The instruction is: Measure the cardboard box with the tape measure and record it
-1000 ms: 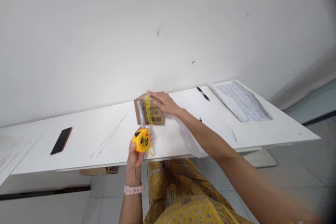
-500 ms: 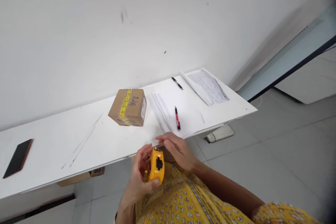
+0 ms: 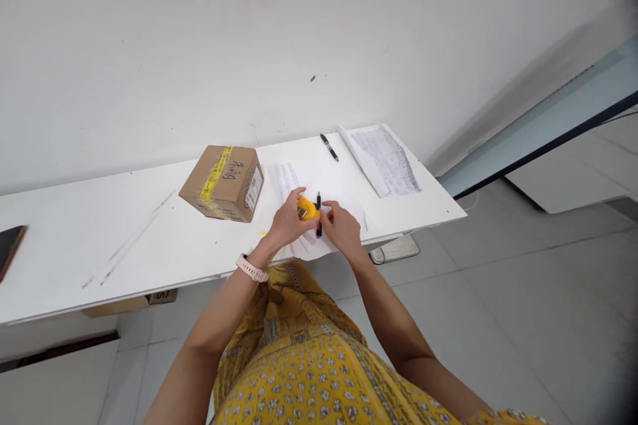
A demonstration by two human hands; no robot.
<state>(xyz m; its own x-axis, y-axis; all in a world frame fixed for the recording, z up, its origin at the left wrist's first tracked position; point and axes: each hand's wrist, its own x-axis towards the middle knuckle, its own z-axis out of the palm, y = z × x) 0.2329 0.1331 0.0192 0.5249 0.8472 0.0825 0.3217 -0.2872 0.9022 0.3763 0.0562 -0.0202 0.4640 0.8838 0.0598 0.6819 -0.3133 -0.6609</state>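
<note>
My left hand [image 3: 289, 220] is closed around a yellow tape measure [image 3: 310, 208], holding it over the papers near the table's front edge. Curled in a pinch, the fingers of my right hand [image 3: 341, 226] meet the right side of the tape measure; exactly which part they grip is hidden. A red and black pen [image 3: 319, 231] lies on the paper [image 3: 304, 177] beneath, between my hands and partly covered by them. To the left of my hands sits a closed cardboard box [image 3: 224, 179] with yellow tape, handwriting and a white label.
A black pen [image 3: 329, 147] lies towards the wall, beside a printed sheet [image 3: 386, 159] at the table's right end. At far left a dark flat object [image 3: 10, 246] is cut off by the frame. The white table [image 3: 149, 239] stands against the wall.
Both hands have moved forward from in front of my body to above the papers, bringing the tape measure along. My right fingers, stretched out before, are now curled against it.
</note>
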